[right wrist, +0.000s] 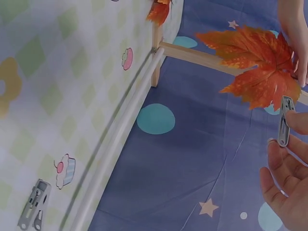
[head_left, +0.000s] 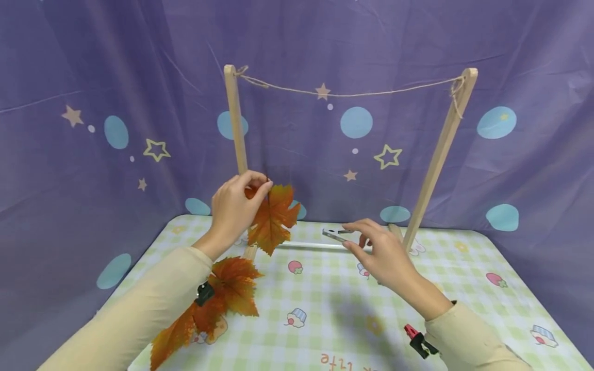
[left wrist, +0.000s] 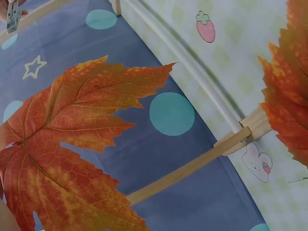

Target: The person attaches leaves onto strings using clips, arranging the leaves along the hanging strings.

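Observation:
My left hand (head_left: 234, 203) pinches an orange maple leaf (head_left: 274, 224) by its stem, in front of the frame's left post. Its blade hangs below the fingertips; the left wrist view shows the toothed edges and veins of the same leaf (left wrist: 82, 106). To the right, above the tabletop, my right hand (head_left: 382, 250) pinches a small grey clothespin (head_left: 335, 236) between thumb and fingers. In the right wrist view this clothespin (right wrist: 285, 122) overlaps the leaf's lower edge. Higher up, a thin twine (head_left: 343, 95) sags between the two wooden posts, tied at both tops.
More maple leaves (head_left: 232, 286) lie on the checked tablecloth (head_left: 334, 288), partly under my left forearm. The wooden frame has a left post (head_left: 235, 118), a right post (head_left: 438, 154) and a white bottom rod (head_left: 315, 246). Another grey clothespin (right wrist: 34, 204) lies on the cloth.

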Motion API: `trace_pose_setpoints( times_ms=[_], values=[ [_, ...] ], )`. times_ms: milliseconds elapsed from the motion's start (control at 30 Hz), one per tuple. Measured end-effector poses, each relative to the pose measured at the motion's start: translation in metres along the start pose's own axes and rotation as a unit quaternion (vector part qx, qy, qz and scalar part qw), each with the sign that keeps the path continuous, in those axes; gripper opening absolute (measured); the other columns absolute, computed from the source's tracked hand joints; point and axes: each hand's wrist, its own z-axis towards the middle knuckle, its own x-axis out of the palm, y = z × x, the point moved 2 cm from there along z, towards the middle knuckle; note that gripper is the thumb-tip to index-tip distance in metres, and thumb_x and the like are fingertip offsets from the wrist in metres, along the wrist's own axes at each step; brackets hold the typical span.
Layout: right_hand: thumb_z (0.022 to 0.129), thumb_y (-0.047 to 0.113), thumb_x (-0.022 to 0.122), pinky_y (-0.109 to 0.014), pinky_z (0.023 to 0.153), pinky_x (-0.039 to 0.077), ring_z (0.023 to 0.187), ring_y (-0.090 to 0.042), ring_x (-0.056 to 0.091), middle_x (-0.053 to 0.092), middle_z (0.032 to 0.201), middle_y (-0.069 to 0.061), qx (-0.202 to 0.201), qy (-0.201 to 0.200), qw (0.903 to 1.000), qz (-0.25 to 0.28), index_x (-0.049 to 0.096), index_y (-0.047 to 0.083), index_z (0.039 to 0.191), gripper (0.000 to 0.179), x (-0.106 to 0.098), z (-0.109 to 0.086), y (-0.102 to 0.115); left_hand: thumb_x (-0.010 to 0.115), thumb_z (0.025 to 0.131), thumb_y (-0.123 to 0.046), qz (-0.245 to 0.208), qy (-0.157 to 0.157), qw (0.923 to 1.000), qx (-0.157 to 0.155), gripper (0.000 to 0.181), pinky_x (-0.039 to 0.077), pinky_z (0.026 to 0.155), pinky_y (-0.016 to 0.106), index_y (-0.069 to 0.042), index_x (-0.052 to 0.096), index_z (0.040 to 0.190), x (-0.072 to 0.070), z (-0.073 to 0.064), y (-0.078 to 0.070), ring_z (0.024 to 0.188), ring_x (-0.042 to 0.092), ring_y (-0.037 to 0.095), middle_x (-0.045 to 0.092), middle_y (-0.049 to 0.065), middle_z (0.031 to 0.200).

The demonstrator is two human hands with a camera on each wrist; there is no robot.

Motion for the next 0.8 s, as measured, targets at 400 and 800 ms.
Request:
trace_pose_setpoints(
  times_ms=[400, 800],
  values=[
    [0.089, 0.019, 0.076, -0.025, 0.048, 0.039, 0.073, -0.009, 0.055, 0.067, 0.114, 0.002, -0.034, -0.028, 0.9989, -0.015, 0.069, 0.015, 0.124, 0.035, -0.006, 0.02, 0.01, 0.07, 0.094, -0.028, -0.017, -0.02, 0.9989, 0.038, 0.017, 0.042, 0.063, 0.035, -0.013, 0.071, 0.103, 0.015, 0.028, -0.003, 0.074, 0.057, 0.017, 0.068, -0.001, 0.087],
    [0.093, 0.022, 0.072, -0.03, 0.049, 0.038, 0.068, -0.009, 0.05, 0.066, 0.115, 0.0, -0.029, -0.033, 0.9983, -0.039, 0.067, 0.013, 0.127, 0.035, -0.015, 0.049, 0.02, 0.067, 0.097, -0.027, -0.002, -0.039, 0.9984, 0.041, 0.02, 0.044, 0.071, 0.039, -0.01, 0.07, 0.107, 0.024, 0.044, -0.002, 0.075, 0.057, 0.021, 0.068, 0.003, 0.086]
  ],
)
